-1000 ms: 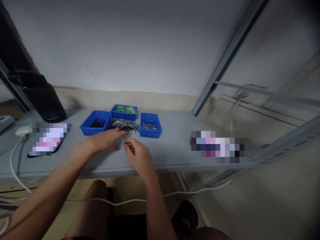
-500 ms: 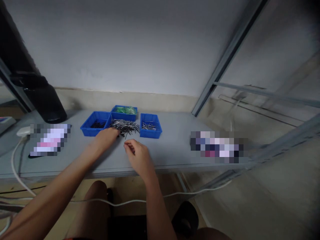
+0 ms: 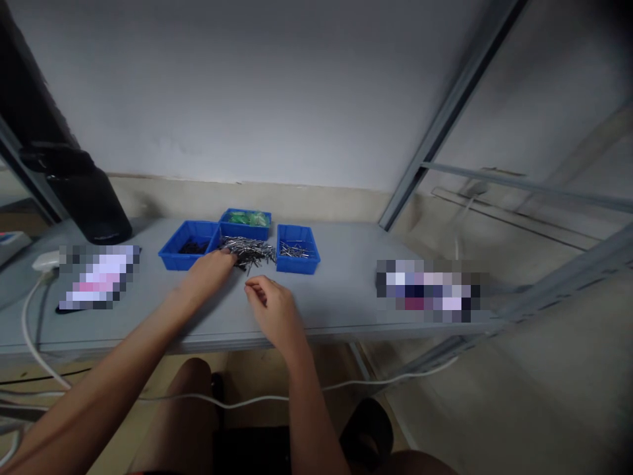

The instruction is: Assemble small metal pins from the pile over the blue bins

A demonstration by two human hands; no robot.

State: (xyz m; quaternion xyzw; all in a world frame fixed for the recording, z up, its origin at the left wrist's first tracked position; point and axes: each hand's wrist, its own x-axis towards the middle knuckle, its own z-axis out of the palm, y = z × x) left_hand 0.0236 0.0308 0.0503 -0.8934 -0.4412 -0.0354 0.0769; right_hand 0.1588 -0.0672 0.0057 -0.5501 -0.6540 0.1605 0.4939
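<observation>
My left hand [image 3: 213, 269] reaches over the near left edge of a loose pile of thin metal pins [image 3: 250, 248], its fingertips at the pile and mostly hidden, so their grip cannot be made out. Darker pieces lie at the pile's near side. Just nearer to me, my right hand [image 3: 273, 305] is closed, thumb and fingertips pinched together above the table; whatever they hold, if anything, is too small to see. A blue bin [image 3: 299, 265] with similar thin pins stands right of the pile. Left of it, another blue bin [image 3: 179, 260] holds small black pieces.
Behind the pile is a blue bin [image 3: 247, 231] with green packets. A black bottle [image 3: 93, 201] stands at the back left of the grey table [image 3: 341, 297]. A blurred-out device [image 3: 101, 274], a white plug [image 3: 47, 260] with cable, and another pixelated object [image 3: 428, 287] flank the work area.
</observation>
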